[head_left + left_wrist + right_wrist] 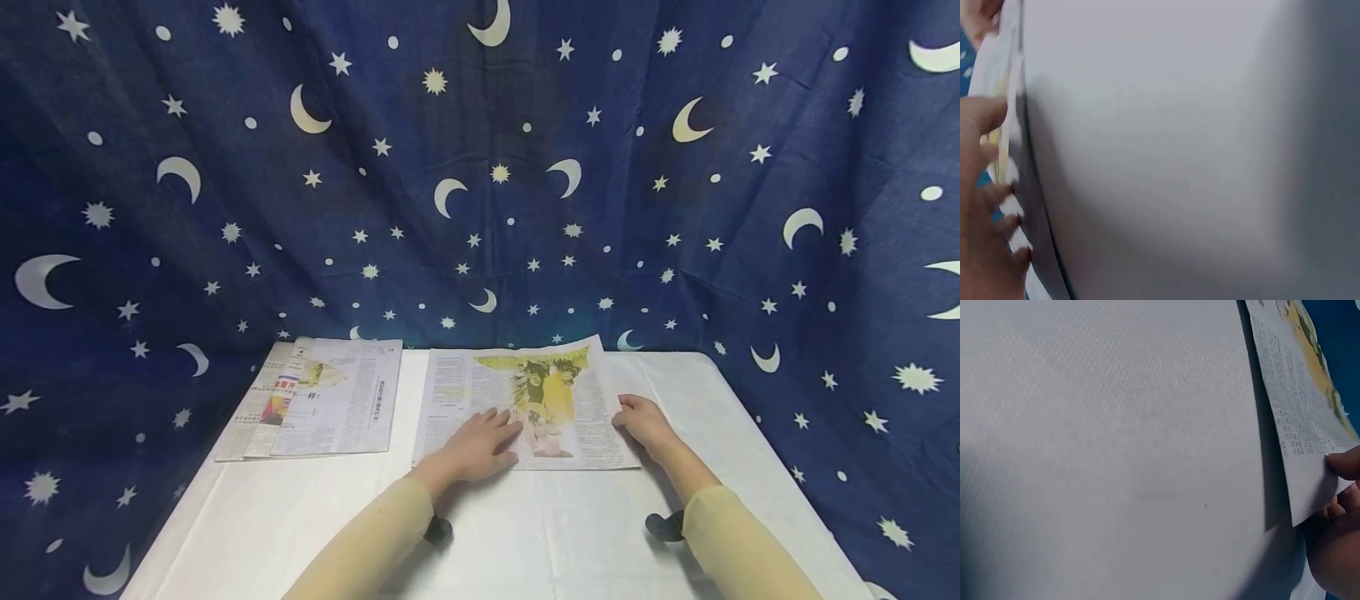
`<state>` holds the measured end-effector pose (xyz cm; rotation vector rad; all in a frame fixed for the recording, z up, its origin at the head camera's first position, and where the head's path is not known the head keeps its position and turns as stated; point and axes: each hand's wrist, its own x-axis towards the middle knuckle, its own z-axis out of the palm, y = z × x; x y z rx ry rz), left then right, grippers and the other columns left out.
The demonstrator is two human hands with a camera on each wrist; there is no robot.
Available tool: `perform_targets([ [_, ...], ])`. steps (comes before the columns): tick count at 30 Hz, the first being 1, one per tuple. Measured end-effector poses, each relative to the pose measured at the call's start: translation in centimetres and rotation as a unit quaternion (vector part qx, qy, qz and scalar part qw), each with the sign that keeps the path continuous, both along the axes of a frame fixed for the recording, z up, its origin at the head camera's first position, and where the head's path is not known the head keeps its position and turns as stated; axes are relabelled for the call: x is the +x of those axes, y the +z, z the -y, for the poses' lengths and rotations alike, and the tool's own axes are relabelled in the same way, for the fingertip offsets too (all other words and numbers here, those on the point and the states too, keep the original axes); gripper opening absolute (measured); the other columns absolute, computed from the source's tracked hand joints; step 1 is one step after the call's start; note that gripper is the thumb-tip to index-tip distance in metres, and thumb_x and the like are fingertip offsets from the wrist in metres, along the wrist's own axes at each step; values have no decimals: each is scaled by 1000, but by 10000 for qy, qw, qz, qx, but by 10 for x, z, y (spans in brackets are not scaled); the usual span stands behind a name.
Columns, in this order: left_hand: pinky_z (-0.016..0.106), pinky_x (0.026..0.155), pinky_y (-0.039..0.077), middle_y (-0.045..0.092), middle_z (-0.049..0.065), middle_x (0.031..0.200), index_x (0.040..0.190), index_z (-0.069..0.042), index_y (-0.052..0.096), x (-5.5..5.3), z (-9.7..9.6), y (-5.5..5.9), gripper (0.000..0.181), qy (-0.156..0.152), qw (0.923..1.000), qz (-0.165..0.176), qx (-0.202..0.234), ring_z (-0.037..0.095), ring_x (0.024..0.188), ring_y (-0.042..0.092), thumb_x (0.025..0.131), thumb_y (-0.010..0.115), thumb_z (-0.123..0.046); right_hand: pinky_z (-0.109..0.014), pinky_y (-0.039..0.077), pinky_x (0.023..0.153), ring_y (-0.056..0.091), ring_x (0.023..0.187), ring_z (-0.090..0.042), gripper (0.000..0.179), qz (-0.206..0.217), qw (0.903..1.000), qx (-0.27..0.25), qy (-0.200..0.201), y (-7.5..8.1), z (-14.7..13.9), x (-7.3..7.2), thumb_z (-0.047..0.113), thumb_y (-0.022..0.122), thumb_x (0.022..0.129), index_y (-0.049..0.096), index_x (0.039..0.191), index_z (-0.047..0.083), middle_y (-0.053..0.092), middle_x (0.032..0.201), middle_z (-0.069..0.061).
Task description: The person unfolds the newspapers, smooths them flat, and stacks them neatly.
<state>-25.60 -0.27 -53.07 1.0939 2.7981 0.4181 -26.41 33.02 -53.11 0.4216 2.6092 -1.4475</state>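
Observation:
A folded newspaper point(457, 400) with a yellow-toned picture lies near the middle of the white table. My left hand point(480, 446) rests flat on its lower part, fingers spread; the left wrist view shows these fingers point(997, 194) along the paper's near side. At the right edge my right hand point(645, 423) pinches the sheet. In the right wrist view the thumb point(1344, 464) lies on top of the printed sheet point(1300, 419) and the curled fingers are beneath it. That corner is slightly raised, with a shadow under it.
To the left, several folded newspapers point(341, 408) lie overlapped in a fanned stack. The white table point(525, 533) ends at the back against a dark blue curtain point(480, 225) with moons and stars. Dark rounded pieces point(663, 527) show under both wrists.

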Motion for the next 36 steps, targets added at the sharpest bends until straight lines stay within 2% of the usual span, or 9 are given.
perform_targets([
  [4, 53, 109, 15, 30, 15, 147, 144, -17, 35, -9, 26, 4, 60, 842, 9949, 81, 551, 37, 136, 20, 91, 51, -42, -51, 36, 97, 49, 111, -34, 51, 35, 10000, -84, 9, 1, 0, 3, 5, 53, 80, 46, 130, -4, 53, 122, -21],
  [7, 51, 110, 14, 26, 15, 149, 145, -17, 32, -17, 45, 4, 65, 1630, 9810, 304, 1007, 36, 137, 17, 89, 56, -38, -52, 33, 100, 45, 115, -35, 51, 27, 9998, -210, -56, 1, -2, 6, 4, 53, 81, 45, 130, -4, 49, 127, -22],
  [11, 50, 110, 16, 22, 15, 151, 147, -13, 25, -26, 64, 5, 72, 2520, 9433, 947, 1944, 34, 138, 16, 87, 60, -32, -52, 31, 103, 40, 122, -36, 52, -15, 9994, -317, -119, 1, -4, 8, 6, 53, 84, 41, 133, -3, 43, 134, -23],
  [15, 49, 109, 20, 24, 16, 150, 148, -11, 20, -33, 75, 9, 75, 3020, 9000, 1537, 2742, 33, 137, 21, 87, 60, -28, -49, 33, 103, 41, 122, -35, 50, -79, 9984, -532, -158, 2, -5, 8, 8, 54, 85, 42, 133, -2, 42, 135, -22],
  [18, 49, 106, 26, 26, 19, 148, 148, -11, 18, -36, 80, 11, 75, 3176, 8789, 1793, 3076, 36, 134, 27, 88, 60, -26, -49, 31, 104, 39, 124, -35, 49, -131, 9975, -683, -144, 3, -5, 9, 8, 54, 85, 43, 132, -2, 41, 136, -23],
  [20, 50, 104, 29, 28, 21, 146, 148, -12, 18, -38, 83, 12, 75, 3241, 8704, 1889, 3189, 37, 132, 30, 88, 60, -26, -49, 29, 105, 36, 126, -36, 50, -152, 9973, -704, -120, 4, -5, 10, 9, 55, 85, 42, 132, -4, 38, 138, -24],
  [24, 50, 104, 29, 28, 20, 147, 148, -13, 18, -40, 85, 13, 75, 3310, 8628, 2057, 3221, 36, 133, 29, 88, 60, -26, -46, 35, 101, 43, 119, -35, 48, -220, 9964, -806, -108, 5, -4, 12, 9, 56, 86, 43, 131, -5, 42, 135, -24],
  [30, 49, 105, 29, 34, 17, 145, 148, -14, 19, -44, 85, 12, 75, 3370, 8592, 2117, 3217, 32, 132, 33, 87, 61, -25, -28, 46, 77, 56, 92, -20, 37, -423, 9931, -1093, -100, 4, -3, 12, 10, 61, 85, 54, 119, -2, 60, 112, -13],
  [36, 48, 102, 34, 41, 15, 140, 148, -17, 20, -45, 83, 12, 77, 3385, 8557, 2122, 3290, 32, 128, 39, 85, 63, -23, -27, 48, 72, 57, 86, -19, 32, -556, 9877, -1457, -130, 5, -1, 13, 8, 63, 83, 56, 111, -4, 62, 102, -9],
])
